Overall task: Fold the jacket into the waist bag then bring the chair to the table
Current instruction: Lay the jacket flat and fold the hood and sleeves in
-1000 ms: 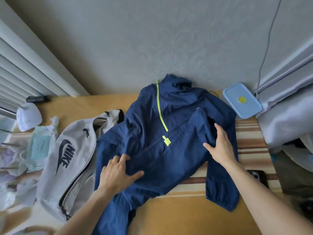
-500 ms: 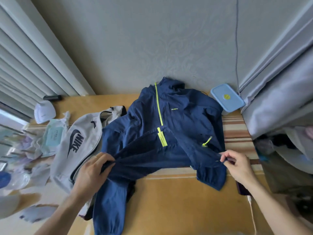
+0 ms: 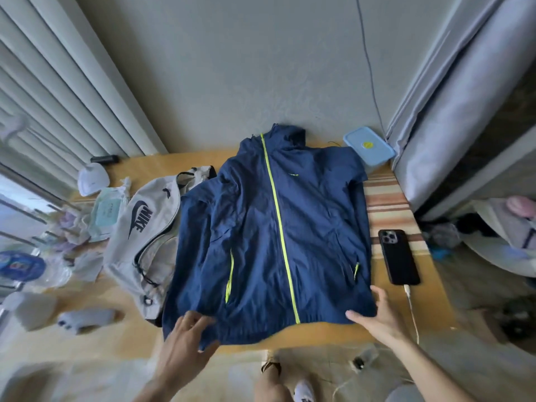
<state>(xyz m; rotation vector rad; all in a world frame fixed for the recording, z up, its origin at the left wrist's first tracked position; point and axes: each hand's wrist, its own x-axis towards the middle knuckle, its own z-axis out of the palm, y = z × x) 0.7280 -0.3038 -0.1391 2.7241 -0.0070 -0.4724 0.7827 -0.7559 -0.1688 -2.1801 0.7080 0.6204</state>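
Observation:
The navy jacket (image 3: 269, 236) with a neon-yellow zip lies spread flat, front up, on the wooden table (image 3: 319, 335), its hood against the wall. The grey Nike waist bag (image 3: 145, 227) lies unzipped to its left, partly under the jacket's sleeve. My left hand (image 3: 185, 340) rests at the jacket's lower left hem, fingers lying on the fabric. My right hand (image 3: 377, 314) is spread at the lower right hem corner, touching it. No chair is in view.
A black phone (image 3: 398, 256) on a charging cable lies right of the jacket, on a striped cloth (image 3: 385, 198). A blue lidded box (image 3: 368, 146) stands at the back right. A wipes pack (image 3: 108, 210) and loose clutter fill the left. A curtain hangs at the right.
The crumpled jacket has been pulled open and laid flat. Both hands went from pinching the fabric to resting at the bottom hem. The phone is now uncovered.

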